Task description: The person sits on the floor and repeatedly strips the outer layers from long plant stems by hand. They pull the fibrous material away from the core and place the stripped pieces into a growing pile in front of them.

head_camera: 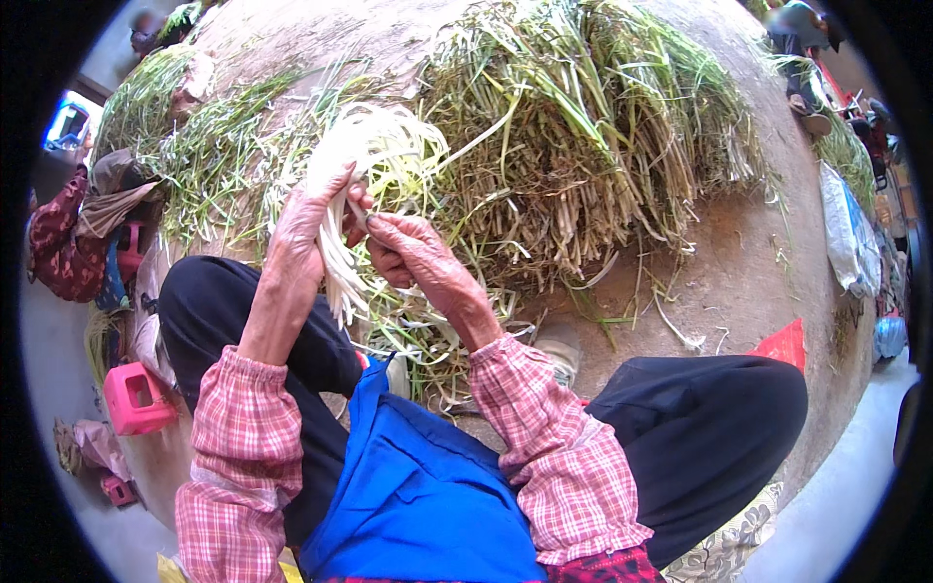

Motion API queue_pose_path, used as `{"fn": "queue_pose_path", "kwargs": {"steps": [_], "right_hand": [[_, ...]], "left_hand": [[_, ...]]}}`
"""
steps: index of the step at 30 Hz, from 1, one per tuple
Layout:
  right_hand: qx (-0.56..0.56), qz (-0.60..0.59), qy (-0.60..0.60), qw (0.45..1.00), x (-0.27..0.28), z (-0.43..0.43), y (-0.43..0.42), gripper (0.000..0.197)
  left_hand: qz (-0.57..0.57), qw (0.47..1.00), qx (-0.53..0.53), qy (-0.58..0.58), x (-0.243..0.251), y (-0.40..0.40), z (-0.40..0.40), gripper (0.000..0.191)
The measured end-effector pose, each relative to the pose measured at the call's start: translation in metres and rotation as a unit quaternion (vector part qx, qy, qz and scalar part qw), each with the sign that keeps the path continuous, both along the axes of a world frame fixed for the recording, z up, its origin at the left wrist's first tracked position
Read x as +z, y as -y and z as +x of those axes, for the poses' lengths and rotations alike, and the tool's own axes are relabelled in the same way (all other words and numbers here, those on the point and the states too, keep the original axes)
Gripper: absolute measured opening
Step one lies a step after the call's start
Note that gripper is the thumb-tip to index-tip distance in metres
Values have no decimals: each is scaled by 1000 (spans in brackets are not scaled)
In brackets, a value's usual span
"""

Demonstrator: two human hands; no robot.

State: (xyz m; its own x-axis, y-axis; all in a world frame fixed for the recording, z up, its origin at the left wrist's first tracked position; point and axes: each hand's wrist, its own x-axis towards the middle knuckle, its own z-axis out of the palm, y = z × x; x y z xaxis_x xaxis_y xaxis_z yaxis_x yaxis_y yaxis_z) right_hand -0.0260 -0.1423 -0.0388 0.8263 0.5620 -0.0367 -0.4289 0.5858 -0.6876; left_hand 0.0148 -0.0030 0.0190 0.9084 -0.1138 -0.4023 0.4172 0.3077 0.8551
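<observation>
My left hand (306, 218) is raised in front of me and gripped around a bundle of pale stalks (340, 273), which look like blanched chives or garlic greens. Their white ends hang below the palm, while the overexposed, yellowish leaf ends (408, 149) curl over beyond the fingers. Close beside it, my right hand (419, 255) pinches a thin pale stalk (358, 209) between thumb and forefinger, near the left fingertips. Under both hands lie loose stripped leaves (408, 342), spread between my feet.
A large heap of uncleaned green stalks (583, 146) lies ahead on the earthen floor. More greens (219, 153) spread to the left. Another person (73, 233) sits at far left, near a pink plastic container (137, 399). A white sack (849, 229) stands at right.
</observation>
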Motion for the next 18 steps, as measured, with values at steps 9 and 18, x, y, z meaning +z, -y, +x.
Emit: {"fn": "queue_pose_path", "kwargs": {"steps": [9, 18], "right_hand": [[-317, -279, 54, 905, -40, 28, 58, 10], [-550, -714, 160, 403, -107, 58, 234, 26]], "left_hand": [[-244, 969, 23, 35, 21, -32, 14, 23], [-371, 916, 130, 82, 46, -159, 41, 20]]}}
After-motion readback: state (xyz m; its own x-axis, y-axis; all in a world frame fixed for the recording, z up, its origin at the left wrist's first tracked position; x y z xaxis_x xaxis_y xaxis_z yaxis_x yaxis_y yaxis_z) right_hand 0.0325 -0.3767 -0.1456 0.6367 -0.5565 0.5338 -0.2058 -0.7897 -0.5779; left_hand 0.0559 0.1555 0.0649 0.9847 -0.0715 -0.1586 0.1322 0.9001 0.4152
